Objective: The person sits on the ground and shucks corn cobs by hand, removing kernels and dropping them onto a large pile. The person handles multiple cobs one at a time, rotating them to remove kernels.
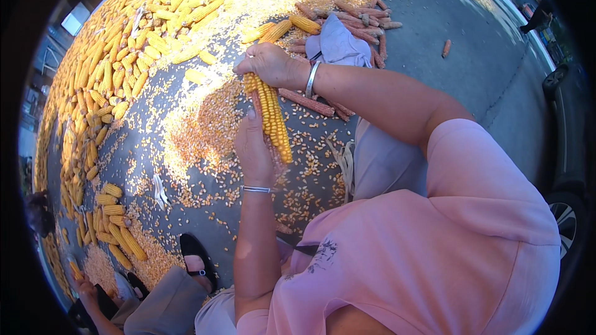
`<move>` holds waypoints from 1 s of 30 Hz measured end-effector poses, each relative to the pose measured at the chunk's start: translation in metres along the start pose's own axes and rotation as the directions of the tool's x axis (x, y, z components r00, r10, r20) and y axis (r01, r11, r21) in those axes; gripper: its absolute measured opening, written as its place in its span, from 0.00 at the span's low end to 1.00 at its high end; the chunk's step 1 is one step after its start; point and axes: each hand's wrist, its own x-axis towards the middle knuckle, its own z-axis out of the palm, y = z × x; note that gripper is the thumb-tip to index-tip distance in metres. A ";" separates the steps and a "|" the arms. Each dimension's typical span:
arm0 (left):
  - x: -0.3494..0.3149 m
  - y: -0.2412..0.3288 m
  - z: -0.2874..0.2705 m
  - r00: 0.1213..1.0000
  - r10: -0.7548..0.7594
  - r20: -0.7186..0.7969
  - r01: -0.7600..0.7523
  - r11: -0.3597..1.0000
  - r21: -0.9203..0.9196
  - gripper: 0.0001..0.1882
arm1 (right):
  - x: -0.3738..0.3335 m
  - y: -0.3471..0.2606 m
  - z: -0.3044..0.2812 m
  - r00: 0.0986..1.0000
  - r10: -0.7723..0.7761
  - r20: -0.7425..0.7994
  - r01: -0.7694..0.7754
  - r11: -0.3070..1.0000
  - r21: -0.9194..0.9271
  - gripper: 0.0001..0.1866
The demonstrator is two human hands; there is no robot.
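Observation:
A yellow ear of corn (pixel 275 118) slants between my two hands, with a reddish strip without kernels along its left side. My right hand (pixel 273 65) is closed over its upper end. Lower down, my left hand (pixel 253 152) is closed against the ear's left side, thumb up beside the reddish strip; its fingers are mostly hidden. A blurred reddish patch beside the left palm cannot be made out. Beneath the hands, loose kernels (pixel 208 127) lie in a heap and scatter over the grey ground. Just past my right hand rest a few whole ears (pixel 277 30).
A large pile of ears (pixel 115 65) spreads at far left. Bare reddish cobs (pixel 366 22) and a lilac cloth (pixel 338 43) lie beyond my right forearm. At lower left are another person's hand (pixel 87 291), a black shoe (pixel 197 260) and several ears (pixel 118 226). A car (pixel 568 149) stands at right.

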 end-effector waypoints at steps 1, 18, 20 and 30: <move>0.000 -0.001 -0.001 1.000 -0.010 0.012 0.010 1.000 0.005 0.20 | 0.000 -0.001 0.000 1.000 -0.002 -0.003 0.002 1.000 -0.016 0.08; 0.000 -0.006 -0.001 0.999 0.037 -0.002 -0.033 0.936 0.349 0.21 | -0.001 -0.001 0.000 0.994 0.109 0.007 -0.109 0.994 0.030 0.22; 0.001 -0.015 -0.008 0.993 0.121 -0.008 -0.106 0.900 0.423 0.21 | -0.004 -0.028 -0.005 0.990 0.140 0.005 -0.140 0.989 -0.041 0.21; 0.000 -0.021 -0.006 0.957 0.292 -0.006 -0.222 0.742 0.633 0.19 | -0.011 -0.035 -0.007 0.987 0.147 -0.069 -0.155 0.980 -0.126 0.22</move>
